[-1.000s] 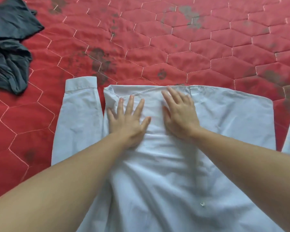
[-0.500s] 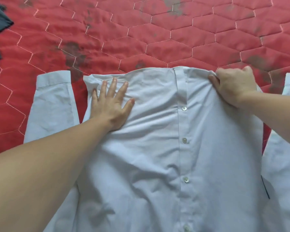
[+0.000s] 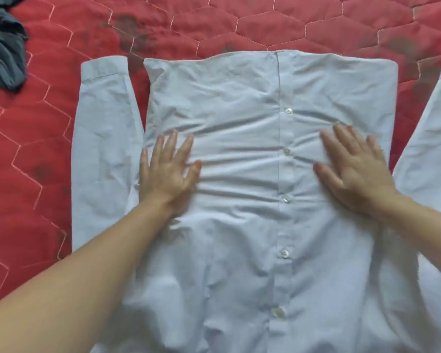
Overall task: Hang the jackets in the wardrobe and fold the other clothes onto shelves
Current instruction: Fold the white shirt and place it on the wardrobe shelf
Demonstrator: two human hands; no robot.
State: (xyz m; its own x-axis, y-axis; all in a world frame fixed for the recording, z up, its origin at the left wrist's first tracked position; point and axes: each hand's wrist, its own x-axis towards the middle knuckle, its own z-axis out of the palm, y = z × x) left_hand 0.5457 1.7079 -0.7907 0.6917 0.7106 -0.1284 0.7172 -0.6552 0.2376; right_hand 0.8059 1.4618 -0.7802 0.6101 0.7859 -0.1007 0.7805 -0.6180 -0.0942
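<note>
Head view, near to far. Two bare forearms enter from the lower corners and reach forward over a pale blue shirt spread front side up on a red quilt stitched in hexagons. Nearest the viewer, the body of the shirt is rumpled into soft vertical folds; a row of white buttons runs up its placket, slightly right of centre. Further on, the left hand lies flat on the left part of the shirt front, fingers straight and spread, gripping nothing, its outer edge close to the side seam. The right hand lies flat on the right part of the shirt front, fingers likewise extended and holding nothing. Horizontal creases cross the cloth between the two hands. Beside the left hand, the left sleeve lies straight along the shirt body, its cuff pointing away from the viewer; the right sleeve lies at the right border, partly cut off. Beyond the hands, the far hem of the shirt forms a nearly straight edge on the quilt. Farthest, at the upper left corner, a crumpled dark grey garment rests on the quilt, well apart from the shirt.
</note>
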